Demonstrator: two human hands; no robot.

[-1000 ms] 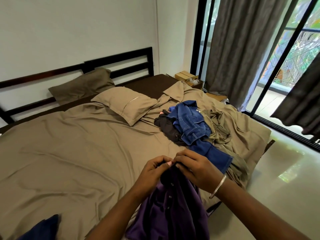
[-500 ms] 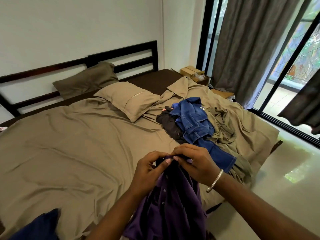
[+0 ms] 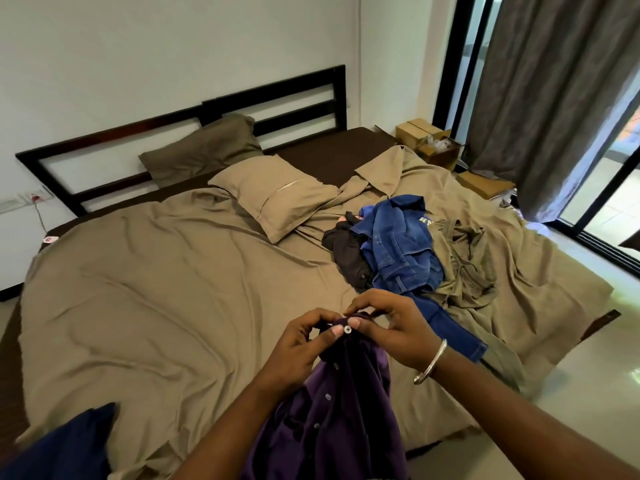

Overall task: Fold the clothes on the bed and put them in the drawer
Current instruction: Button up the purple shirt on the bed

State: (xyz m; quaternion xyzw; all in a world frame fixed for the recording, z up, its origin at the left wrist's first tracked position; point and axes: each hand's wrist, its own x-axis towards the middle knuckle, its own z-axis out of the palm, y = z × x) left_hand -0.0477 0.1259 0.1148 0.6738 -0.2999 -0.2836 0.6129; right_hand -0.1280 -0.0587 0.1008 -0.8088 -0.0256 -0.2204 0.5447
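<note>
- Fastening the top button [image 3: 347, 328] of the purple shirt [image 3: 332, 420] looks like the step in hand, judging by where both thumbs meet; doing it well means keeping the 2 front edges lined up so the placket lies flat for folding.
- Pulling the collar edge taut between the hands should let the white button slip through its hole without bunching; the hole itself is hidden by the fingers.
- Letting the shirt's weight hang straight down helps the lower buttons [image 3: 328, 396] stay in 1 line, which I judge makes the later fold neater.
- Left hand [image 3: 304, 344]: fingers curled, thumb and forefinger pinching the shirt's edge right at the button.
- Right hand [image 3: 394, 327]: fingers curled too, thumb pressed on the cloth just beside the button, forefinger arched over the top edge; a metal bangle [image 3: 431, 362] sits on that wrist.
- The shirt hangs below both hands, in front of the near edge of the bed [image 3: 173, 289].
- Beyond the right hand lie blue jeans [image 3: 401, 251] on a dark garment [image 3: 346, 251], touching an olive garment [image 3: 460, 258] further right; none is folded.
- Below and left of the left hand, a navy cloth [image 3: 69, 441] sits at the bed's near corner.
- No drawer is in view.
</note>
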